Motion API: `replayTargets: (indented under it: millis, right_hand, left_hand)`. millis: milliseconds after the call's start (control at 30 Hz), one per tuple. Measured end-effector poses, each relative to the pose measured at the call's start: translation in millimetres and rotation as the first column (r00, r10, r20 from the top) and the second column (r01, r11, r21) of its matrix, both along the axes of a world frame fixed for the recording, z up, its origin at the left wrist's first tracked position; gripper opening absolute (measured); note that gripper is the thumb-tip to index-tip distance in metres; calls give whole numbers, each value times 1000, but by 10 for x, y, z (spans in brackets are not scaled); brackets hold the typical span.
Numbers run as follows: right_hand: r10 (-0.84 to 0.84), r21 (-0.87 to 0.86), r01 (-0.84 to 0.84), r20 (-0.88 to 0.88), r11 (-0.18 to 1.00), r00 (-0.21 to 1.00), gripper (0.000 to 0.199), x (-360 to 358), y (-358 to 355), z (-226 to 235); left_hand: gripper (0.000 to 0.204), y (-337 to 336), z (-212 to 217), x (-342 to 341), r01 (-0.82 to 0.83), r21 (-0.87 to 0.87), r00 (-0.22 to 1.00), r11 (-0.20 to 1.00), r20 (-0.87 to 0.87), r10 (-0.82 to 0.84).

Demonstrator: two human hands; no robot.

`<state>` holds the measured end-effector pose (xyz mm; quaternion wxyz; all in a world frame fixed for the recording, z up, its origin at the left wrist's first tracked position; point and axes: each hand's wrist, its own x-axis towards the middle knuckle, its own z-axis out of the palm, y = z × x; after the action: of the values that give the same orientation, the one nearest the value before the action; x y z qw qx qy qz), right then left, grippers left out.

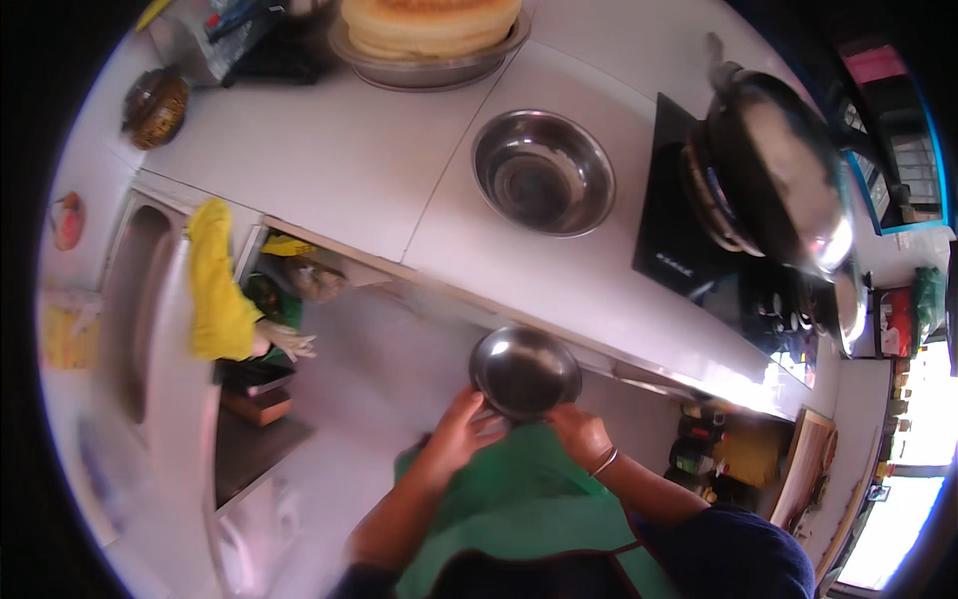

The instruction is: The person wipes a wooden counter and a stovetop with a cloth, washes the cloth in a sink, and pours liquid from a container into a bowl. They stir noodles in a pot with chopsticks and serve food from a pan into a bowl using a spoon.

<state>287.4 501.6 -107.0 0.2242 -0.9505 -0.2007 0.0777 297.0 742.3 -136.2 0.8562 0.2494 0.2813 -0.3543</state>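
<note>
I hold a small steel bowl [526, 370] in front of my green apron [519, 509], below the edge of the white counter [339, 160]. My left hand [461, 429] grips the bowl's near-left rim. The bowl's near-right rim is gripped by my right hand [579, 431], which wears a thin bangle at the wrist. The bowl's inside looks empty, though the picture is blurred.
On the counter sit a larger steel bowl [544, 172], a tray of stacked flatbreads [431, 35], and a dark pan [773, 165] on a black cooktop [679, 225]. A sink [135, 299] with yellow gloves [218, 285] lies at left. Bottles [699, 449] stand low right.
</note>
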Motion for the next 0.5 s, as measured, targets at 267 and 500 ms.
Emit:
replayTargets:
  millis: [267,500]
  right_hand:
    - [351,88,-370,174,925,920,20,111,531,1187]
    - [149,89,-171,209,981,966,17,809,591,1433]
  left_hand:
    - [35,552,1489,-136,-64,287,996,956,72,45]
    - [25,432,1703,792,-94,498,988,862,152,20]
